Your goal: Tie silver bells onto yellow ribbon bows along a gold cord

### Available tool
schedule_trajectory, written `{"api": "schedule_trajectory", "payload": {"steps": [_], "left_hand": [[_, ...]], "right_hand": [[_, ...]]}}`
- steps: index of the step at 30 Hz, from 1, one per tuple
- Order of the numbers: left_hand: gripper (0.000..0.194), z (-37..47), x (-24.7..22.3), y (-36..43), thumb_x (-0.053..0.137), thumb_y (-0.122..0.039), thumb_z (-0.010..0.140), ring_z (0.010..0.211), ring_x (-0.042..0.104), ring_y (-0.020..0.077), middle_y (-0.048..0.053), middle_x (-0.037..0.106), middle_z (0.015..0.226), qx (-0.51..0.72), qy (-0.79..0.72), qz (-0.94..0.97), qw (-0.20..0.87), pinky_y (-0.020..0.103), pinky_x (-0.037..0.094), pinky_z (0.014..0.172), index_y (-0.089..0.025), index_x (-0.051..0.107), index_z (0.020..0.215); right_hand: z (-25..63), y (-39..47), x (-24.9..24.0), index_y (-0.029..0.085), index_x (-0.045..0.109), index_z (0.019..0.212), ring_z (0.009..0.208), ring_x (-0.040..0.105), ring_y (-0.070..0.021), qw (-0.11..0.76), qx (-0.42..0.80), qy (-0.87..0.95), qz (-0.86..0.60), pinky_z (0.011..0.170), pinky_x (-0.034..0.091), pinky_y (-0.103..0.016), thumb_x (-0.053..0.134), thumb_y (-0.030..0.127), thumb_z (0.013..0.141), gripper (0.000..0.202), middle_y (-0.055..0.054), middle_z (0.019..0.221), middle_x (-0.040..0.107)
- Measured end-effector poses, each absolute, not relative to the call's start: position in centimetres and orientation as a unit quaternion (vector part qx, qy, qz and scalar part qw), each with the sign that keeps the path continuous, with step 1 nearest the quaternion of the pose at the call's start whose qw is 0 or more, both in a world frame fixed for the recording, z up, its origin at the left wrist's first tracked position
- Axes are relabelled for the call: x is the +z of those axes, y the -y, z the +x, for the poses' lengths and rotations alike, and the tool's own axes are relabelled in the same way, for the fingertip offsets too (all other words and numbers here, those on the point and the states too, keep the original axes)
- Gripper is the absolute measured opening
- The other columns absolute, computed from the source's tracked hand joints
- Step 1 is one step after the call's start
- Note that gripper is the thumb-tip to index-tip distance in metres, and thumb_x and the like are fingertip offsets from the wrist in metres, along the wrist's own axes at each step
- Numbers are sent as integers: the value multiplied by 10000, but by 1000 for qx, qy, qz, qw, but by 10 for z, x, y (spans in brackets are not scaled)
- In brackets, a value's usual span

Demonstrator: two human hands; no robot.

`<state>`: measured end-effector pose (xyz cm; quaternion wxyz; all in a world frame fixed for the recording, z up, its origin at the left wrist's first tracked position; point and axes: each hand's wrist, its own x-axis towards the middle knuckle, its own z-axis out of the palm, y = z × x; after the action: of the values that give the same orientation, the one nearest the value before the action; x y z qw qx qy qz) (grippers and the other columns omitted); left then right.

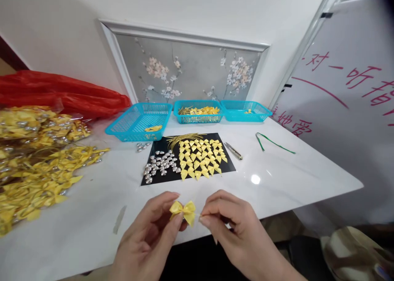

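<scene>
A yellow ribbon bow (188, 209) is pinched between the thumb and fingers of my left hand (150, 236), at the table's front edge. To the right of it, my right hand (234, 219) has its thumb and index finger pressed together on a thin pale strand that runs toward the bow. Beyond both hands lies a black mat (158, 146) with rows of yellow bows (201, 157), silver beads (164, 162) and a bundle of gold twist ties (184, 138) on it.
Three blue baskets (138, 120) stand along the wall, with yellow pieces inside. A cutter knife (234, 150) and a green tie (271, 141) lie right of the mat. Finished-looking yellow garlands (46, 178) and a red bag (64, 93) fill the left side.
</scene>
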<state>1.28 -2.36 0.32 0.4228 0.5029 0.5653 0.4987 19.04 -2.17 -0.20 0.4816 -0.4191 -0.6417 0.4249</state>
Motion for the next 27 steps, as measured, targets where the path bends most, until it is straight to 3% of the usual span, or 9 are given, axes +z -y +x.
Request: {"api": "schedule_trajectory", "payload": {"steps": [3, 8, 13, 18, 22, 25, 27], "left_hand": [[136, 13, 1, 23, 768, -418, 782, 715, 704, 159, -37, 769, 773, 477, -554, 543, 413, 175, 572, 698, -293, 778, 836], [219, 10, -4, 21, 821, -460, 726, 727, 741, 202, -13, 801, 790, 471, -583, 502, 432, 231, 614, 734, -274, 807, 841], [305, -7, -12, 12, 831, -500, 729, 772, 783, 224, 14, 827, 858, 446, -592, 485, 464, 253, 633, 750, -254, 806, 906], [289, -7, -20, 8, 808, -471, 759, 845, 784, 242, 27, 831, 929, 447, -601, 482, 456, 295, 631, 829, -243, 797, 936], [216, 2, -27, 4, 761, -421, 786, 897, 767, 246, 29, 833, 936, 421, -596, 534, 427, 282, 615, 816, -246, 801, 906], [231, 5, -29, -3, 754, -416, 770, 854, 772, 255, 39, 839, 913, 392, -594, 553, 433, 304, 623, 778, -239, 810, 907], [237, 6, -28, -7, 756, -406, 762, 859, 774, 273, 51, 843, 922, 372, -599, 563, 431, 349, 621, 821, -231, 817, 911]], "right_hand": [[190, 19, 7, 174, 688, 874, 807, 633, -148, 509, 307, 701, -394, 725, 529, -240, 558, 100, 949, 168, -51, 889, 626], [195, 7, 0, 164, 660, 922, 844, 649, -180, 492, 189, 745, -409, 775, 553, -285, 490, 108, 1011, 200, -80, 930, 621], [233, -5, -11, 178, 649, 946, 807, 671, -207, 345, 107, 807, -467, 745, 544, -337, 421, 167, 1057, 254, -89, 959, 639], [297, -5, -13, 213, 657, 911, 818, 688, -203, 363, -41, 748, -553, 744, 531, -314, 488, 244, 1031, 210, -69, 966, 683], [327, 3, -18, 217, 701, 931, 800, 690, -251, 317, -140, 668, -658, 670, 507, -370, 468, 350, 1000, 277, -84, 994, 717], [315, 7, -16, 213, 725, 998, 752, 676, -226, 396, -132, 609, -675, 644, 507, -364, 486, 340, 980, 271, -93, 1033, 710], [292, 8, -12, 221, 723, 1041, 638, 630, -156, 478, -11, 614, -629, 569, 504, -310, 504, 285, 982, 236, -79, 1036, 690]]}}
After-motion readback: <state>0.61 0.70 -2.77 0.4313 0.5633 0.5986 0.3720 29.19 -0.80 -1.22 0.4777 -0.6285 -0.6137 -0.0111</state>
